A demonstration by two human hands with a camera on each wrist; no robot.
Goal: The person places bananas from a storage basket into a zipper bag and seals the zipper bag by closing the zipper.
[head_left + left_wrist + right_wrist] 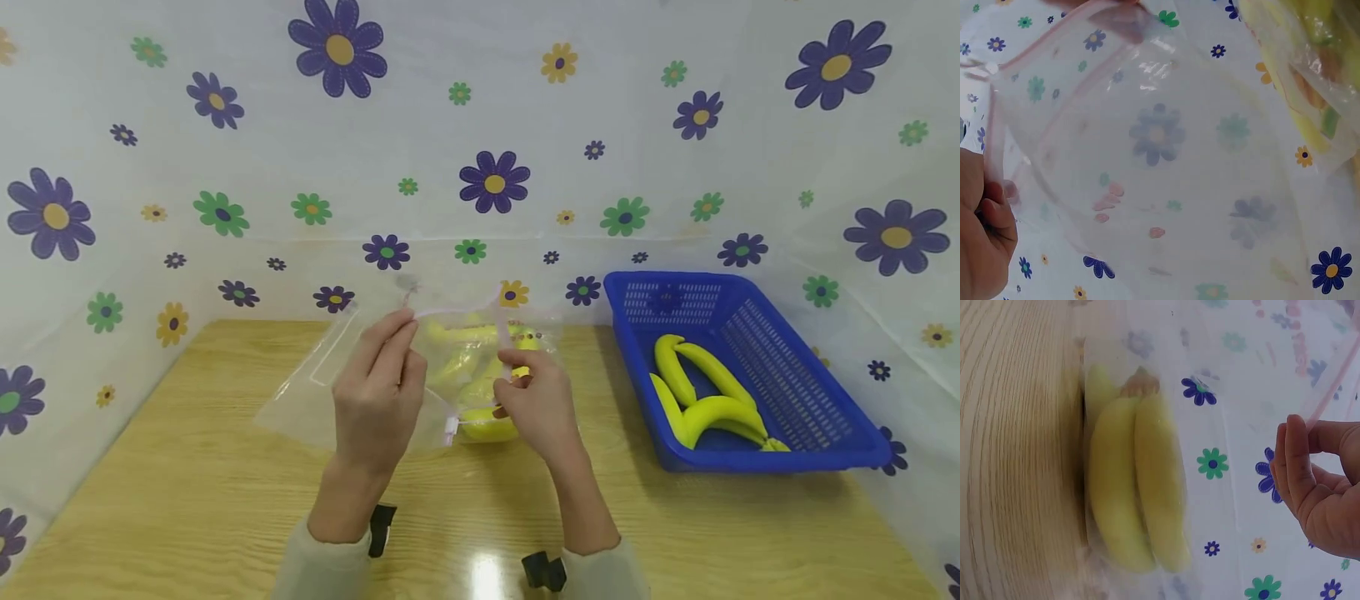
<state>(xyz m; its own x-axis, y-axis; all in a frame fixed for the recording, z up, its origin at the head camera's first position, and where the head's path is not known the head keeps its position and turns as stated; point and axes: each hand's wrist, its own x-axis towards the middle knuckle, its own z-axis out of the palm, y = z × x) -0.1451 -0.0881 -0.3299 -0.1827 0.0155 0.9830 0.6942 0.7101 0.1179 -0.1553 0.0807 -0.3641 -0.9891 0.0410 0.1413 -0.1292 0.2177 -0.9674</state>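
Note:
Both hands hold up a clear zip bag (322, 392) with pink zip strips and a white slider (452, 429). My left hand (378, 392) pinches its left edge; in the left wrist view the pink edge runs between this hand's thumb and fingers (997, 209). My right hand (542, 400) pinches the zip edge on the other side, also seen in the right wrist view (1329, 481). The mouth is spread between the hands. Yellow bananas (1116, 487) in clear plastic lie on the table behind it, partly hidden by the film and right hand.
A blue perforated basket (795, 367) with several bananas (720, 412) stands at the right of the wooden table (187, 492). A white sheet with printed flowers (420, 142) hangs behind and along both sides.

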